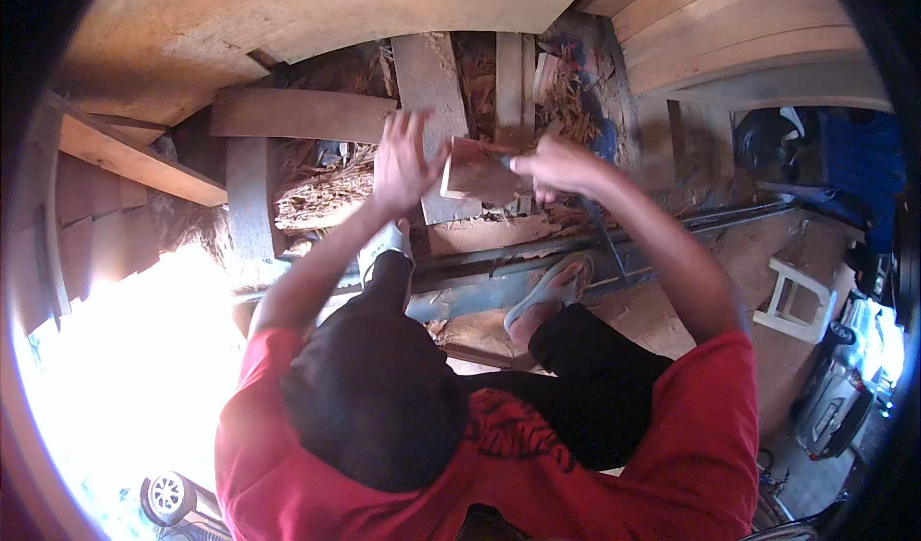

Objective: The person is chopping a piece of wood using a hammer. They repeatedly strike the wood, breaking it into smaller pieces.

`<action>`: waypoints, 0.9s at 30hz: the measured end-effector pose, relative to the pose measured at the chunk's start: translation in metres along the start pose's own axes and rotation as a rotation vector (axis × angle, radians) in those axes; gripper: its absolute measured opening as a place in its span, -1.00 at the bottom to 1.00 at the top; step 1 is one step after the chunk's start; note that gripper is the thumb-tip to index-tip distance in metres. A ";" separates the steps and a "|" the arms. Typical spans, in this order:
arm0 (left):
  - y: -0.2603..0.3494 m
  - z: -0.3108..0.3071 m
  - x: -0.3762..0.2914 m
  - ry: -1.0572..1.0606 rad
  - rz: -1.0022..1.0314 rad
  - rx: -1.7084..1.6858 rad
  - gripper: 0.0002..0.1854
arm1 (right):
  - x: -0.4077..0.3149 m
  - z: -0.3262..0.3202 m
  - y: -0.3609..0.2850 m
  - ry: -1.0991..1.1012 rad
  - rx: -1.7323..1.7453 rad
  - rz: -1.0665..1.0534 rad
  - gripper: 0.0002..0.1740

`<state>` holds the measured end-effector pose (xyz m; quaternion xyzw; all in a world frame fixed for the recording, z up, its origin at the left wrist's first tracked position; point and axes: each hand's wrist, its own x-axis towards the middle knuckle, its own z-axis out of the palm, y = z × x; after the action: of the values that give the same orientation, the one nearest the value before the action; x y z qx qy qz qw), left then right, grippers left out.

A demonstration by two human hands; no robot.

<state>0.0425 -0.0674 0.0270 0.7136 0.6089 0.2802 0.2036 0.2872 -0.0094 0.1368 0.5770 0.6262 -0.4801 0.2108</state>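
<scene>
A short wooden block (475, 170) lies on the boards before me, between my hands. My left hand (406, 156) is raised at its left side, fingers apart, with the thumb close to the block's edge; nothing shows in its grip. My right hand (554, 170), somewhat blurred, is at the block's right side, closed around a tool whose dark end points at the block. The tool's kind cannot be told. A long thin dark metal bar (608, 242) slants down below the right hand; whether it belongs to that tool is not clear.
Wood chips (324, 192) and loose boards (309, 113) lie around the block. A large curved wooden panel (360, 1) spans the far side. A metal rail (460, 293) runs by my feet. A white stool (799, 300) stands at the right.
</scene>
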 end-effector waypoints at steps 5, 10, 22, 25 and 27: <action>0.000 0.002 -0.052 -0.199 0.137 0.217 0.18 | -0.011 0.048 0.012 0.349 -0.058 -0.073 -0.43; -0.017 -0.002 -0.021 -0.225 0.172 0.276 0.26 | 0.012 0.073 -0.014 0.257 0.086 -0.083 -0.58; -0.043 0.025 0.010 -0.165 0.337 0.345 0.00 | 0.038 0.080 -0.037 0.220 0.134 0.116 -0.68; -0.043 0.024 0.011 -0.222 0.309 0.393 0.00 | 0.034 0.075 -0.044 0.227 0.086 0.019 -0.70; -0.041 0.023 0.013 -0.208 0.309 0.392 -0.01 | 0.030 0.075 -0.050 0.256 -0.008 0.028 -0.69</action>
<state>0.0277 -0.0465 -0.0147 0.8490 0.5111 0.1097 0.0777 0.2116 -0.0510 0.0967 0.6414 0.6418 -0.3969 0.1382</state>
